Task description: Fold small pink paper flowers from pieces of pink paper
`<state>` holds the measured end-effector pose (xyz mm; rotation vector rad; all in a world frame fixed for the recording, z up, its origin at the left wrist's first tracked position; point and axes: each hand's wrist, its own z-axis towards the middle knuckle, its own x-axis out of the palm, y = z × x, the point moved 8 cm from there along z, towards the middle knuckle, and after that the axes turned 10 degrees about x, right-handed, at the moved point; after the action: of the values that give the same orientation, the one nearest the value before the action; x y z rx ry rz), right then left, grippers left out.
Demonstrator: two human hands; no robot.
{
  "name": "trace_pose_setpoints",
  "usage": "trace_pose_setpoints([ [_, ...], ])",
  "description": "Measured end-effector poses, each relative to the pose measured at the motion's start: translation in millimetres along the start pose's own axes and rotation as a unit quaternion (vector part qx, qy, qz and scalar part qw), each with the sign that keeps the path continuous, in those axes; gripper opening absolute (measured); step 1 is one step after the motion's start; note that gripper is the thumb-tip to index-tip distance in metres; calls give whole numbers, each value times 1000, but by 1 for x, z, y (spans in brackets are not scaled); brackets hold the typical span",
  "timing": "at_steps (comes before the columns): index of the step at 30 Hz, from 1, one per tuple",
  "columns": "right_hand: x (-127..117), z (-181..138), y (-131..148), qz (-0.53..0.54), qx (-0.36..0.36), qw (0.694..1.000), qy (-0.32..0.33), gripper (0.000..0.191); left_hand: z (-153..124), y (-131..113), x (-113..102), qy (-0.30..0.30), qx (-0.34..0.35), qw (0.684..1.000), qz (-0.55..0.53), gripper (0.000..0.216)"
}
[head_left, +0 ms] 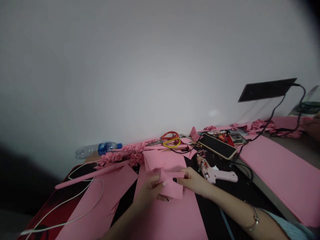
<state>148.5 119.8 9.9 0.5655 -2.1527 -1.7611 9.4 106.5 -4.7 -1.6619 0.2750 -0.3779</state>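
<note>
Between my two hands is a small folded piece of pink paper (175,189). My left hand (151,190) grips its left side, the thumb pressed on top. On the upper right, my right hand (191,180) pinches the paper with thumb and fingers. Both hands are over a long pink sheet (172,220) lying on the dark table. Just behind them lie more pink sheets (168,159). A pale pink glue gun (221,175) rests to the right of my right hand.
Red- and yellow-handled scissors (172,139) lie by the wall among pink paper flowers (130,155). A bottle (97,150) lies at left, near a white cable (75,218). To the right are a phone (217,146), stacked pink sheets (282,173) and another person's hand (312,126).
</note>
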Motion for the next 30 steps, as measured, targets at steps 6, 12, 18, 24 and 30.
trace_pose_setpoints([
  [6,-3,1,-4,83,28,996,-13,35,0,-4,-2,-21,10,1000,-7,69],
  [12,-7,0,-5,49,34,997,-50,32,0,13,-4,-27,-20,999,-35,52],
  [18,-8,0,-3,-1,10,997,-76,33,0,14,-7,-8,-37,998,-40,44],
  [24,-4,0,-1,39,16,998,-40,33,-2,5,-6,-26,-48,994,-96,44],
  [30,-5,1,-11,139,52,989,-10,45,-4,3,-14,-89,-56,980,-166,39],
])
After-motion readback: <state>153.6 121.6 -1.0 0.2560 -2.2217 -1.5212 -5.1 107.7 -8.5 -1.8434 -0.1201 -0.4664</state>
